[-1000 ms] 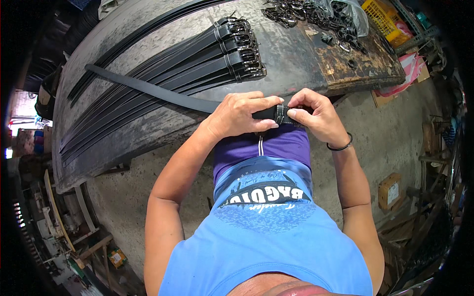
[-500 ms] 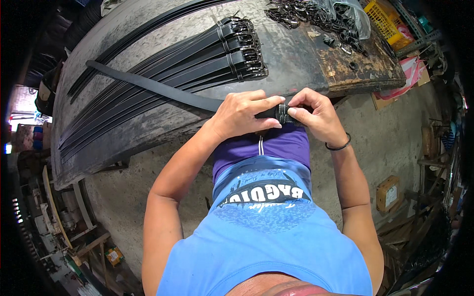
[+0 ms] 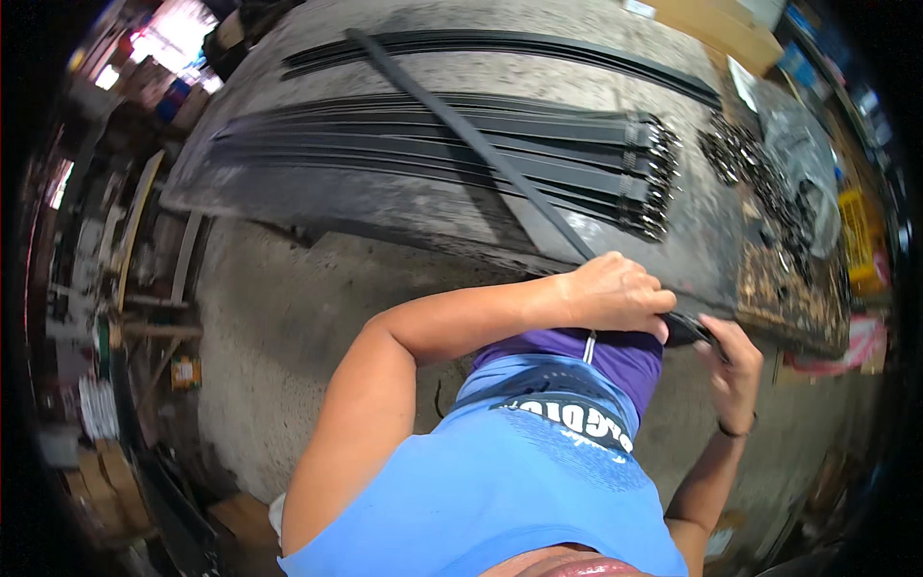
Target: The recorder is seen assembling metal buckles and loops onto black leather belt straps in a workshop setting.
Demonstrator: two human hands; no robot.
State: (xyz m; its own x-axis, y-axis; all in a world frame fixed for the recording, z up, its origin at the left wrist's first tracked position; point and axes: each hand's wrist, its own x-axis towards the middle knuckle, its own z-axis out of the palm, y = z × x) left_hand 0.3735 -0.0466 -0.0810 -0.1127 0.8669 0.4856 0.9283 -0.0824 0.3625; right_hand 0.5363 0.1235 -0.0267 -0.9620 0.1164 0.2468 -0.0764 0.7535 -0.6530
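A long black belt (image 3: 488,152) runs slantwise from the far side of the table over other belts to my hands. My left hand (image 3: 615,291) is closed round it just off the table's near edge, above my purple shorts. At the belt's near end (image 3: 694,329), my right hand (image 3: 733,367) pinches it between thumb and fingers. Motion blurs this end, so its buckle and loop cannot be made out. Beyond my left hand lies a stack of black belts (image 3: 423,144) with metal buckles (image 3: 661,178) at their right ends.
More black straps (image 3: 519,46) lie along the back of the table (image 3: 375,216). Loose metal buckles (image 3: 769,178) are heaped at the right beside a clear plastic bag (image 3: 808,159). A yellow crate (image 3: 860,240) and a cardboard box (image 3: 721,29) stand beyond.
The view has swung, so the table and belts sit further right. My right hand has moved outward and down with the belt's end, and my left hand now wraps the belt.
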